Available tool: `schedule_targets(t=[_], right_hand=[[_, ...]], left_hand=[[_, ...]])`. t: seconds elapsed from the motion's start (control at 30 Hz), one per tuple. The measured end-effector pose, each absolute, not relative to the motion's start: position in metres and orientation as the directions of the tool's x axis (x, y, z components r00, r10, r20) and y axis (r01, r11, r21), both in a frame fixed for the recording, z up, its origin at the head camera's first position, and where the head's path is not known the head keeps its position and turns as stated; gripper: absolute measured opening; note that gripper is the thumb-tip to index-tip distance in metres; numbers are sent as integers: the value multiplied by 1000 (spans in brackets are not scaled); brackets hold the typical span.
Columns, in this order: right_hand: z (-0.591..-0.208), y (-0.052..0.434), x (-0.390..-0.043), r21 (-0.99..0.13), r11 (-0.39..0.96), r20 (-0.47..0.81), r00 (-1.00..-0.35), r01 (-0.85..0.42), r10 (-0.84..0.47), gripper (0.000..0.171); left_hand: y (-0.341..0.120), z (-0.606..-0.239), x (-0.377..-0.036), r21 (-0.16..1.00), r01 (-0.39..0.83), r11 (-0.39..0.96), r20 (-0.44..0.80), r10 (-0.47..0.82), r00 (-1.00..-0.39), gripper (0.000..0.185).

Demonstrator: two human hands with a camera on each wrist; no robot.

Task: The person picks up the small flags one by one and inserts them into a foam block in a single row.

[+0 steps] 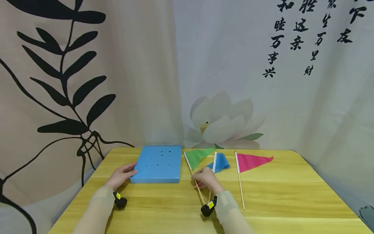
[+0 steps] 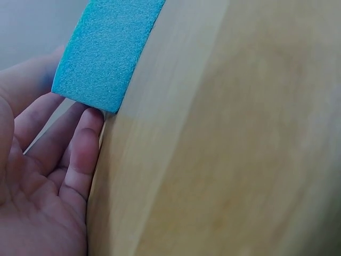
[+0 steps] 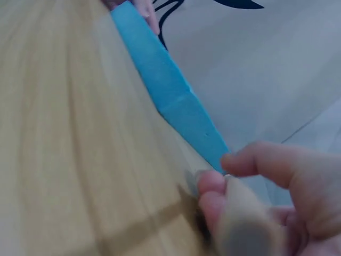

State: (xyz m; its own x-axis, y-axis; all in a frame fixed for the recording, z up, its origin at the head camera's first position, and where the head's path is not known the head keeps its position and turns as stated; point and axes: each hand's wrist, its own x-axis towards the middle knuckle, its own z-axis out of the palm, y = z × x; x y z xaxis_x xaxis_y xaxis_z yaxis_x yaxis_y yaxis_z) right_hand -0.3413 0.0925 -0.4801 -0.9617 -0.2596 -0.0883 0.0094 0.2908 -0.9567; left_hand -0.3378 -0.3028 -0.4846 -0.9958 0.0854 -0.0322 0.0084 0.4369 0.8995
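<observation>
Head view, green triangular flag (image 1: 198, 158), right grip (image 1: 206, 179) pinching stick (image 1: 200, 195) — left grip (image 1: 121, 175) loosely touching blue board (image 1: 159, 170)

In soft light, the closest stick end (image 3: 249, 232) blurs.

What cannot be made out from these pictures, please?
Head view: part of the stick of the blue triangular flag, hidden by the right hand.
Head view: holes in the blue foam board, too small to judge depth.
Right wrist view: near end of the pale wooden stick, blurred by closeness.
Head view: topmost black brush characters, cut by the upper edge.
</observation>
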Motion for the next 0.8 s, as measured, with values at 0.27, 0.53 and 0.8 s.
schedule_targets(t=[0.27,0.53,0.8], right_hand=[[-479,99,-346,-981,135,-180,-917,140,-355,36],[-479,102,-353,-979,86,-202,-902,183,-383,31],[-471,106,-353,-976,51,-214,-890,212,-402,33]], left_hand=[[-300,-483,-337,907,3,422,-35,81,-996,66],[-300,-481,-338,904,14,427,-26,89,-996,66],[-299,-482,-336,899,8,437,-35,91,-995,67]])
